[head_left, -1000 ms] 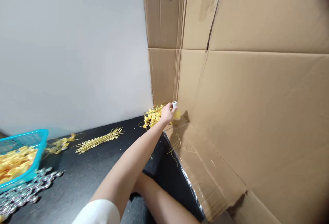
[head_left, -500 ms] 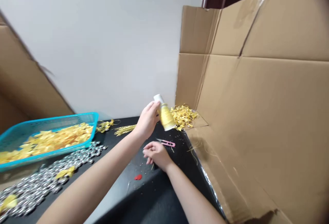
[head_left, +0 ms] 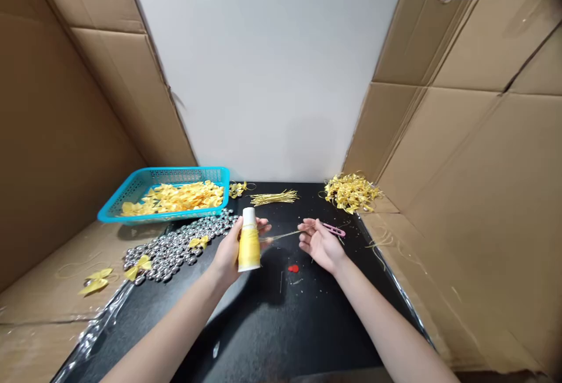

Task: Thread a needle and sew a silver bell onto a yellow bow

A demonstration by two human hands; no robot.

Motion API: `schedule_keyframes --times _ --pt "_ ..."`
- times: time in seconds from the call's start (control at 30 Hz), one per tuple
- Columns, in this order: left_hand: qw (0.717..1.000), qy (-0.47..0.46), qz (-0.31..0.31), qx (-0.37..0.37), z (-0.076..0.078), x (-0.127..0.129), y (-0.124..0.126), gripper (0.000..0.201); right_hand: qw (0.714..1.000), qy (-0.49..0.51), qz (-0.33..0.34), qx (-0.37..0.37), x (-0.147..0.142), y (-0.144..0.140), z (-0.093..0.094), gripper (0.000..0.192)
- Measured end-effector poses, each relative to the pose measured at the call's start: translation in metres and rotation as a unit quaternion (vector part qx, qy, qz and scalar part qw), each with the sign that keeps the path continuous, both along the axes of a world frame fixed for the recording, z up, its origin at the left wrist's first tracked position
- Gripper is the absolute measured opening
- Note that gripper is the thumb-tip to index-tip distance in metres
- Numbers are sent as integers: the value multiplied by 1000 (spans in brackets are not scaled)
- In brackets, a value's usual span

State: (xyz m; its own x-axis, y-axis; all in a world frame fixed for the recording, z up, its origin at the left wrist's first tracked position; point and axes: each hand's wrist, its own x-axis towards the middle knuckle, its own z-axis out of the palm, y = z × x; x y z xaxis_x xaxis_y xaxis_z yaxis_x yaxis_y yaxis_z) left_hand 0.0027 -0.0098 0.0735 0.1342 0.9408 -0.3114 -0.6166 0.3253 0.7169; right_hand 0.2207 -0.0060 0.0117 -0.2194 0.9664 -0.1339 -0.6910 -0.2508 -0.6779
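My left hand grips a yellow thread spool with a white core, held upright above the black table. A thin gold strand runs from the spool to my right hand, whose fingers pinch its end. Pink thread snips lie just beyond my right hand. A small red piece lies on the table between my hands.
A teal basket of yellow bows stands at the back left, with a spread of silver beads in front of it. Gold wire stems and a pile of gold bows lie at the back. Cardboard walls stand on both sides.
My left hand lifted the spool from the far right corner by the cardboard and brought it to the middle. My right hand took hold of the strand. The view swung left.
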Motion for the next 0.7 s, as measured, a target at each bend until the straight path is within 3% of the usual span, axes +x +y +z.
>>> schedule_keyframes --times 0.27,0.43,0.57,0.7 --pt "992 -14 -115 -39 -32 -30 13 35 993 -35 -113 -17 24 10 1 17" --pt "983 -37 -177 -32 -38 -45 16 40 972 -91 -219 4 50 17 3 21" --pt "980 -39 -194 -15 -35 -52 17 42 933 -165 -318 21 69 24 1 22" --pt "980 -28 -194 -20 -33 -54 15 48 863 -251 -437 37 72 27 -4 23"
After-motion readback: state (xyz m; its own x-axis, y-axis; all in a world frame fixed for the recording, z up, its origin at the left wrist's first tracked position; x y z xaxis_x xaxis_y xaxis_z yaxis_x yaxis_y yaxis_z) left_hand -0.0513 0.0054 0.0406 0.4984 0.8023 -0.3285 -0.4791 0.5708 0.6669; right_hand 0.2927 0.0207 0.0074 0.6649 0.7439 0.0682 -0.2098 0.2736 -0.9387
